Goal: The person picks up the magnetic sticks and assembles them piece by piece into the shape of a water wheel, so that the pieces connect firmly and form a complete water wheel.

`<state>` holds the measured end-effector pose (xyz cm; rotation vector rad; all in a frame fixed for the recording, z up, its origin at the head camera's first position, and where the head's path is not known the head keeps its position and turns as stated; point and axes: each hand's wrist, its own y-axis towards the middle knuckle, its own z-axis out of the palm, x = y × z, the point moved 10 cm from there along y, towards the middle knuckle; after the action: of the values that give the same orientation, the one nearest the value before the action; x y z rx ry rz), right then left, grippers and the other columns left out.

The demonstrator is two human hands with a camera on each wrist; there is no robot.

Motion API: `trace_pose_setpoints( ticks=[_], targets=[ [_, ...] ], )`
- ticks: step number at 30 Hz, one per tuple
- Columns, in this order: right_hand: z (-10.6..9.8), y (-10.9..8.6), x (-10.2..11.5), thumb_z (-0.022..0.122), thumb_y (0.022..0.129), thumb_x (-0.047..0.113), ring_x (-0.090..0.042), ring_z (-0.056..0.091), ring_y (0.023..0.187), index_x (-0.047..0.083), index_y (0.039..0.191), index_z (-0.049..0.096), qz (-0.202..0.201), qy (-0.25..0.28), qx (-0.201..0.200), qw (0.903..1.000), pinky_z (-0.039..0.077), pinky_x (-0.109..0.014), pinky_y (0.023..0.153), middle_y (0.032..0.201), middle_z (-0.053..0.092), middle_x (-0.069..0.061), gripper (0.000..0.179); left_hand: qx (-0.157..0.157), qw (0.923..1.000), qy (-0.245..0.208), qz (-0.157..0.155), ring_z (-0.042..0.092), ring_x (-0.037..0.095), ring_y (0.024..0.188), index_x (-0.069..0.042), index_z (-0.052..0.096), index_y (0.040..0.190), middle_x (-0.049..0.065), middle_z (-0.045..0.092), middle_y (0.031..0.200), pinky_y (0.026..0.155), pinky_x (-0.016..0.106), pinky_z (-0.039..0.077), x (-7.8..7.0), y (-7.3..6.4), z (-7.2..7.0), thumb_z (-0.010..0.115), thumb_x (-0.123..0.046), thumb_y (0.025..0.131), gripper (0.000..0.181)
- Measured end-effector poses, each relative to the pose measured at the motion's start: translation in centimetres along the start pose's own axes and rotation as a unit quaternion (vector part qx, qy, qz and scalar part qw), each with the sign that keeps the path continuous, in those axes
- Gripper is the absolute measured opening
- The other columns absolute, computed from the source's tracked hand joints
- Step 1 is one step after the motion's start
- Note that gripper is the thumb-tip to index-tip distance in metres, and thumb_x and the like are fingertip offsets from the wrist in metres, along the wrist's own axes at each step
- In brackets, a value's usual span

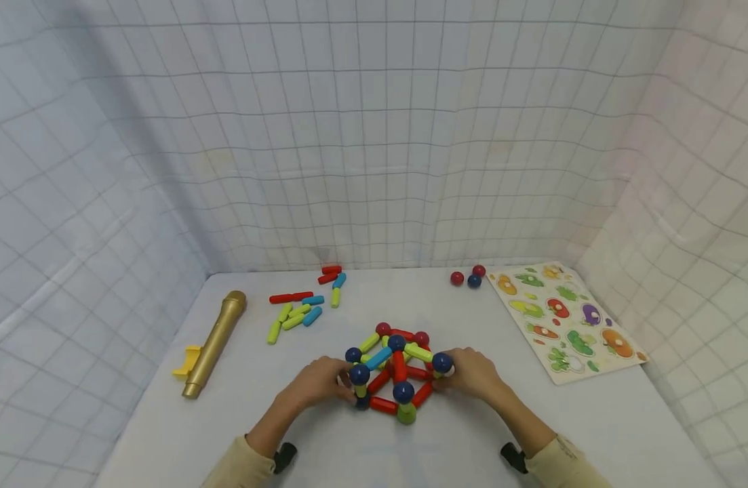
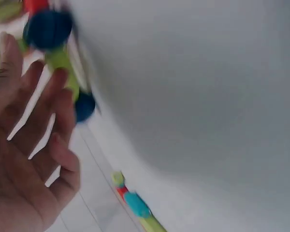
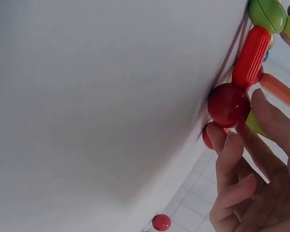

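Observation:
A magnetic ball-and-stick structure (image 1: 384, 406) of red, green and blue sticks joined by balls stands on the table between my hands. My left hand (image 1: 320, 383) is at its left side, beside a blue ball (image 1: 359, 374) and the green stick under it. In the left wrist view, the fingers are loosely spread, fingertips near a green stick (image 2: 63, 67), with a gap between thumb and fingers. My right hand (image 1: 473, 373) is at the right side, below another blue ball (image 1: 442, 362). In the right wrist view, its thumb and fingers pinch a red ball (image 3: 228, 105) at the structure's base.
Loose red, blue and green sticks (image 1: 297, 316) lie at the back left. Several loose balls (image 1: 474, 280) are at the back right, near a vegetable picture board (image 1: 563, 318). A gold microphone-shaped toy (image 1: 218, 342) and a yellow piece (image 1: 187, 362) lie at the left.

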<state>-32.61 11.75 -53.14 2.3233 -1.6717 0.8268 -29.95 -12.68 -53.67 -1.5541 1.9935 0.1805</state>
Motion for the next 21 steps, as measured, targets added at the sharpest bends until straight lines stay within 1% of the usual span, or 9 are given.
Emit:
trace_pose_setpoints(
  ticks=[3,6,8,9,11,14,16,19,21],
  targets=[
    [-0.1,0.3,-0.2,0.085,0.073,0.027,-0.015,0.056,0.076,0.015,0.099,0.076,0.002,0.005,0.001,1.0,0.052,-0.035,0.069,0.088,0.071,0.003,0.031,-0.042,0.9977,0.018,-0.049,0.057,0.015,0.084,-0.015,0.071,0.103,-0.002,0.068,0.088,0.075,0.033,0.049,2.4,1.6,-3.6,0.079,-0.022,0.081,0.024],
    [-0.3,0.6,-0.5,0.085,0.073,0.028,-0.015,0.055,0.072,0.013,0.096,0.076,0.014,0.009,-0.005,0.9999,0.051,-0.032,0.066,0.086,0.071,0.002,0.029,-0.121,0.9864,0.055,-0.098,0.06,0.02,0.081,-0.012,0.07,0.104,0.006,0.07,0.091,0.071,0.035,0.051,4.5,3.5,-7.7,0.074,-0.02,0.086,0.02],
    [-0.5,0.7,-0.8,0.086,0.072,0.028,-0.015,0.056,0.071,0.011,0.095,0.076,0.024,0.01,-0.01,0.9996,0.051,-0.032,0.066,0.085,0.071,0.001,0.029,-0.156,0.9776,0.069,-0.123,0.062,0.024,0.082,-0.009,0.069,0.107,0.01,0.071,0.097,0.07,0.038,0.054,5.7,4.6,-9.3,0.072,-0.018,0.088,0.021],
    [-0.5,0.7,-0.8,0.086,0.072,0.027,-0.015,0.056,0.072,0.01,0.094,0.076,0.027,0.01,-0.012,0.9995,0.052,-0.032,0.066,0.086,0.072,0.0,0.03,-0.163,0.9746,0.076,-0.133,0.064,0.025,0.083,-0.008,0.068,0.108,0.011,0.071,0.1,0.07,0.04,0.055,6.2,5.1,-9.7,0.071,-0.017,0.088,0.023],
    [-0.6,0.8,-0.9,0.086,0.071,0.027,-0.015,0.058,0.074,0.009,0.093,0.075,0.03,0.013,-0.014,0.9994,0.053,-0.033,0.068,0.086,0.073,-0.001,0.031,-0.16,0.9709,0.09,-0.154,0.064,0.028,0.088,-0.006,0.066,0.113,0.013,0.07,0.106,0.075,0.044,0.055,7.4,6.0,-9.6,0.072,-0.017,0.087,0.029],
    [-0.5,1.0,-0.7,0.086,0.071,0.027,-0.014,0.06,0.077,0.008,0.094,0.075,0.023,0.015,-0.012,0.9996,0.054,-0.034,0.071,0.088,0.073,-0.002,0.032,-0.138,0.9678,0.107,-0.181,0.063,0.033,0.096,-0.005,0.06,0.123,0.016,0.066,0.115,0.083,0.05,0.054,8.9,6.7,-8.7,0.073,-0.019,0.086,0.042],
    [-0.4,1.0,-0.7,0.086,0.071,0.027,-0.014,0.061,0.078,0.008,0.094,0.075,0.019,0.017,-0.01,0.9996,0.054,-0.035,0.071,0.088,0.073,-0.002,0.031,-0.132,0.9669,0.11,-0.189,0.062,0.037,0.102,-0.005,0.056,0.131,0.019,0.064,0.122,0.087,0.053,0.053,9.5,6.8,-8.2,0.072,-0.019,0.087,0.048],
    [-0.4,1.0,-0.8,0.086,0.071,0.027,-0.014,0.061,0.077,0.009,0.094,0.075,0.015,0.014,-0.014,0.9997,0.054,-0.034,0.07,0.088,0.073,-0.002,0.031,-0.146,0.969,0.086,-0.179,0.058,0.041,0.114,-0.008,0.05,0.139,0.021,0.057,0.133,0.094,0.057,0.049,9.3,6.8,-7.9,0.064,-0.017,0.093,0.049],
    [-0.5,0.9,-1.0,0.086,0.071,0.028,-0.014,0.06,0.076,0.009,0.094,0.075,0.021,0.016,-0.016,0.9995,0.053,-0.033,0.07,0.087,0.073,-0.001,0.031,-0.165,0.9725,0.068,-0.15,0.055,0.042,0.119,-0.009,0.051,0.14,0.022,0.055,0.136,0.097,0.056,0.047,8.2,6.6,-8.1,0.059,-0.016,0.096,0.046]
  ],
)
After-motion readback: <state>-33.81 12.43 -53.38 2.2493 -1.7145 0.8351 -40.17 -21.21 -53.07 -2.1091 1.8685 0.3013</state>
